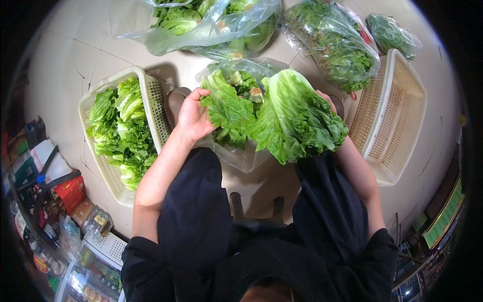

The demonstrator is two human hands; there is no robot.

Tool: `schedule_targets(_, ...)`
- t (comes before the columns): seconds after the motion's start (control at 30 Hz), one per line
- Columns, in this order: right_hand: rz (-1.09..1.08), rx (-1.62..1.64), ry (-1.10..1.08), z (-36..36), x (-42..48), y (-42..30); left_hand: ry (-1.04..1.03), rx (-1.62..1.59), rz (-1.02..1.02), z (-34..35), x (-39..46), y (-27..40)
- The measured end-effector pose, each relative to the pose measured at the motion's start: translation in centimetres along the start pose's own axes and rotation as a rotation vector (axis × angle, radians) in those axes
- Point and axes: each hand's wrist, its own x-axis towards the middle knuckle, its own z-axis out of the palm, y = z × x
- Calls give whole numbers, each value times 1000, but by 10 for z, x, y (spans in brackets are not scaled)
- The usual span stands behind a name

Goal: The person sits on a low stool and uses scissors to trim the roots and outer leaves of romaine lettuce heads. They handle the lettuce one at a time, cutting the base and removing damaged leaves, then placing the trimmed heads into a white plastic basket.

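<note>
My left hand (195, 117) grips a loose green lettuce leaf (228, 104) by its edge, thumb on top. My right hand (327, 101) is mostly hidden behind a leafy head of lettuce (296, 113), which it holds over my right knee. Between the hands, a clear plastic bag (245, 160) lies open on the floor with more lettuce inside, and a cut stem end (256, 95) shows there. To the left, a cream perforated plastic basket (151, 109) holds several lettuces (130, 128), laid in rows.
An empty cream basket (396, 124) stands tilted at the right. Beyond my feet lie a large bag of lettuce (226, 34), a bag of leafy greens (336, 49) and a smaller bag (392, 36). A red box (71, 193) and a glass-fronted case (92, 275) are at lower left.
</note>
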Motion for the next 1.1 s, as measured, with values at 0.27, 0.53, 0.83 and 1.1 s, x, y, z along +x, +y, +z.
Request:
schedule_targets(0.27,26,96,-241,0,-3,-4,16,121,-50,-8,0,2)
schedule_targets(0.53,-2,71,-186,-2,-10,-5,478,1297,354,-7,5,-19)
schedule_targets(0.83,-49,-45,-13,24,15,10,171,1150,327,50,8,-44)
schedule_targets(1.1,19,-118,-17,44,18,18,322,1678,702,46,25,-44)
